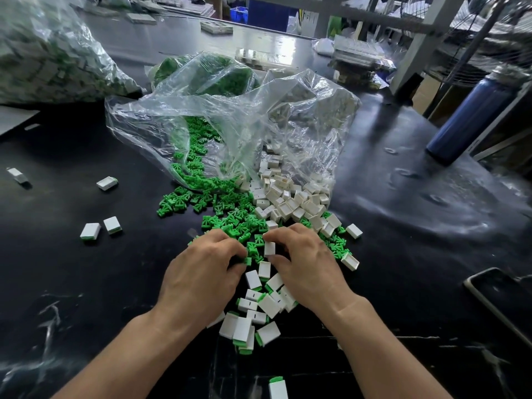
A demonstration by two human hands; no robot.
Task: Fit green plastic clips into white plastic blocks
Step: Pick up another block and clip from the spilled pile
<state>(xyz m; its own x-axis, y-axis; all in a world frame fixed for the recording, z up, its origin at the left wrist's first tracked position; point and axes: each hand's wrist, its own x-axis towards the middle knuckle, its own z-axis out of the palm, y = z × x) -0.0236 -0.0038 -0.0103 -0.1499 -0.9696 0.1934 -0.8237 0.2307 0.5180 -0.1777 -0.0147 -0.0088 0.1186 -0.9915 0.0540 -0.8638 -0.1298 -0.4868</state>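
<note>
One fitted block (277,388) lies nearest; left hand (201,272) pinches a green clip (248,261), right hand (305,263) a white block (269,249).

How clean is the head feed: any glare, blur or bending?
Head view: sharp where the left hand pinches a green clip and the right hand a white block; the top-left bag is smeared; light glares off the black table and clear bag; the wide lens bends the blue bottle.

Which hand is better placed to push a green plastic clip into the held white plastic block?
Probably the left. The left hand seems to pinch a green plastic clip right beside the white plastic block, which the right hand pinches.
</note>
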